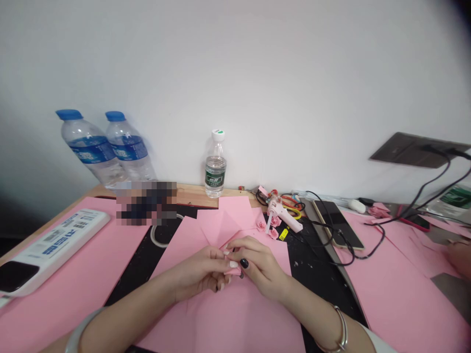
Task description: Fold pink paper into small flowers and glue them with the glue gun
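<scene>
Both hands meet over pink paper sheets point(235, 314) in the middle of the table. Between their fingertips is a small folded piece of pink paper point(232, 270). My left hand point(202, 269) pinches it from the left, thumb on top and fingers curled beneath. From the right, my right hand point(259, 264) closes on the same piece with thumb and forefinger. Fingers hide most of its shape. Beyond the right hand lie a few pink paper roses point(273, 233) and a pale pink glue gun point(285, 216).
Two large water bottles point(128, 147) lean on the wall at left; a smaller bottle point(215, 166) stands at centre back. A white device point(55, 250) lies left. Black cables point(327, 228) cross near a phone point(338, 225). At the right edge another person's hand point(459, 257) shows.
</scene>
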Demonstrator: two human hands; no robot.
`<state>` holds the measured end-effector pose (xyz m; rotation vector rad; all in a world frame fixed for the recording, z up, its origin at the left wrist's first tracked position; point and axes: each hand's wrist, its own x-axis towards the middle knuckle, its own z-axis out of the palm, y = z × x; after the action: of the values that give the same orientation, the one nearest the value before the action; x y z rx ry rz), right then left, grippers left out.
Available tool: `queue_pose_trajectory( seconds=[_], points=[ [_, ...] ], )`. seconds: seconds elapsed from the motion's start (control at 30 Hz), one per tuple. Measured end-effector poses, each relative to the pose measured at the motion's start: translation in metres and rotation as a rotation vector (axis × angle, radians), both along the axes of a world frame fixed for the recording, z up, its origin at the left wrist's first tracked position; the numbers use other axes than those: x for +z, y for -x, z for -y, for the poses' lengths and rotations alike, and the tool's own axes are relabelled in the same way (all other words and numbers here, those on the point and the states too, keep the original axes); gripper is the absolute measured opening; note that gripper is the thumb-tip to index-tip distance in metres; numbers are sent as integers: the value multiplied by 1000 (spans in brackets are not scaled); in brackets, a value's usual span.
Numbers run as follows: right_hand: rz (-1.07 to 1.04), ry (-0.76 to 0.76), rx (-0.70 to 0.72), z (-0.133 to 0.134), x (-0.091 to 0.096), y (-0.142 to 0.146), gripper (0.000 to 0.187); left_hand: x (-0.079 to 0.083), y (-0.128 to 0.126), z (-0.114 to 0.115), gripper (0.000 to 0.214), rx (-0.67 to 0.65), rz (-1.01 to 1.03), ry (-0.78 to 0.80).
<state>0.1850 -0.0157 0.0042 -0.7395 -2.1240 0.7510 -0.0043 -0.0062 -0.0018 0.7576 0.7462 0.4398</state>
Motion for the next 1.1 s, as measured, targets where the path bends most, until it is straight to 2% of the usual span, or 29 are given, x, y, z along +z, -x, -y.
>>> queue_pose_trajectory(
  seconds=[0.17, 0.33, 0.47, 0.57, 0.67, 0.8, 0.9, 1.0, 1.1],
  points=[
    [-137, 211, -12, -1, -2, 3, 52, -2, -5, 4, 28, -25, -58, -84],
    [-107, 276, -184, -2, -8, 5, 38, -4, -11, 6, 30, -47, -116, -268],
    [38, 355, -92, -1, -12, 6, 44, -6, -13, 8, 26, -68, -147, -321],
    [11, 440, -35, 0, -13, 6, 44, -9, -12, 8, 29, -76, -145, -329],
    [-21, 442, -47, -1, -15, 6, 43, -10, -11, 6, 32, -72, -125, -326],
    [-25, 339, -121, -3, -15, 5, 40, -7, -10, 5, 33, -51, -158, -358],
    [44, 288, -72, -3, -13, 5, 36, -5, -11, 8, 33, -71, -243, -408],
    [108, 345, 23, -1, -10, 5, 37, -5, -12, 11, 30, -102, -303, -438],
    [101, 433, 55, 2, -10, 6, 39, -8, -11, 12, 27, -152, -304, -443]
  ],
)
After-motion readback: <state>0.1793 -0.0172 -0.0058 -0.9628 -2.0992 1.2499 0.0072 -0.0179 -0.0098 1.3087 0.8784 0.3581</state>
